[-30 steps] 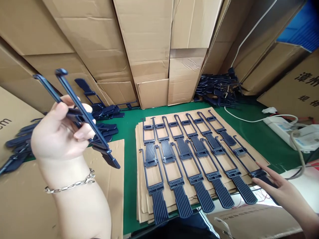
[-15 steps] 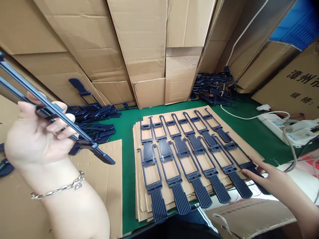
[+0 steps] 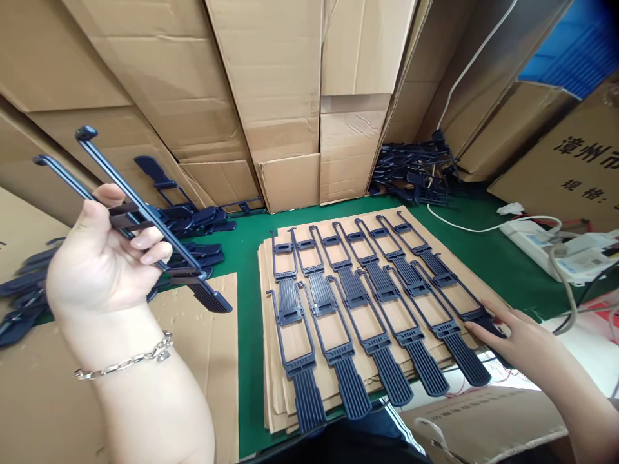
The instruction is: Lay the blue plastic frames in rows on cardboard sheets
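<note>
Green tabletop [image 3: 246,258] w/ rows of navy plastic frames [image 3: 348,290] on cardboard stack [image 3: 269,335]. L hand [image 3: 97,258] clenches navy frame [image 3: 126,189] in mid-air, left of rows, over cardboard sheet [image 3: 193,374]. R hand [image 3: 522,341] open, fingers [image 3: 493,336] spread, at near-right frame's end.

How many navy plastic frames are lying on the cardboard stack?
12 navy plastic frames: two rows of six on the cardboard stack; the nearer row's right-end one lies partly under the right hand.

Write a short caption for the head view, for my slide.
Left hand holds blue plastic frames; right hand touches another frame on stacked cardboard.
</note>
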`<state>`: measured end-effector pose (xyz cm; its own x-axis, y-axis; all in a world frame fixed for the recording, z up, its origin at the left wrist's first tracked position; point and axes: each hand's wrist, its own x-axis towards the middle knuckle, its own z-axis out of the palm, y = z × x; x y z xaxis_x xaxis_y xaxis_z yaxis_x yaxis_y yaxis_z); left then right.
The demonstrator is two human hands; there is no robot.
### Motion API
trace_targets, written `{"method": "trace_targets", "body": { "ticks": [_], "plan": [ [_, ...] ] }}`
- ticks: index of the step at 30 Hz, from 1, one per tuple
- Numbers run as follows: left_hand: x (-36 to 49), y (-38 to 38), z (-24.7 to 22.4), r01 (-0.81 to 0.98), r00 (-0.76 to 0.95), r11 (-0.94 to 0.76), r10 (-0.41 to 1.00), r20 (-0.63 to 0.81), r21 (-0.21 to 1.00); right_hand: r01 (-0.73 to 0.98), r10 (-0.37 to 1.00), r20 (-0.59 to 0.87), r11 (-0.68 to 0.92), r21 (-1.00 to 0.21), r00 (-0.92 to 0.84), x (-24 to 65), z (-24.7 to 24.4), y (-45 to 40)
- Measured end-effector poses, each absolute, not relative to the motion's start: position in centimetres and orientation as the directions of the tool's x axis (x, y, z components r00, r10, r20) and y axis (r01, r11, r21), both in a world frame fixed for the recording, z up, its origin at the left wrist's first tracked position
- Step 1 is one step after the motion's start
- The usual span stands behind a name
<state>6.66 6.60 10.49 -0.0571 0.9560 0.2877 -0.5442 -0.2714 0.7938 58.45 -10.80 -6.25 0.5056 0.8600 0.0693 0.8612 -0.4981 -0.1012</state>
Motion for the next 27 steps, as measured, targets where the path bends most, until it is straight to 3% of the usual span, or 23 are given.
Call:
{"method": "trace_targets", "body": {
  "ticks": [4, 13, 17, 19, 22, 27],
  "plan": [
    [6.5, 6.8, 10.3, -0.536, -0.064, -0.270, 0.958, 0.280, 0.800, 0.851, 0.861, -0.057, -0.507, -0.133, 0.505, 58.2, -5.9, -10.7],
    [6.7, 6.9, 10.2, -0.480, -0.072, -0.304, 0.949, 0.308, 0.823, 0.847, 0.862, -0.080, -0.507, -0.157, 0.501, 58.1, -5.6, -10.7],
    [7.2, 7.5, 10.1, -0.337, -0.202, -0.348, 0.934, 0.294, 0.875, 0.818, 0.836, -0.092, -0.548, -0.176, 0.540, 57.7, -5.0, -10.7],
    [7.1, 8.5, 9.7, -0.309, -0.350, -0.332, 0.911, 0.218, 0.891, 0.796, 0.817, -0.065, -0.573, -0.196, 0.572, 57.6, -4.5, -10.7],
    [6.0, 10.6, 8.1, -0.423, -0.534, -0.295, 0.845, 0.027, 0.857, 0.765, 0.785, 0.015, -0.600, -0.232, 0.620, 57.6, -3.7, -10.8],
    [2.1, 14.2, 3.4, -0.522, -0.617, -0.239, 0.768, -0.170, 0.819, 0.741, 0.724, 0.184, -0.608, -0.285, 0.665, 57.9, -2.8, -11.3]
  ]
}}
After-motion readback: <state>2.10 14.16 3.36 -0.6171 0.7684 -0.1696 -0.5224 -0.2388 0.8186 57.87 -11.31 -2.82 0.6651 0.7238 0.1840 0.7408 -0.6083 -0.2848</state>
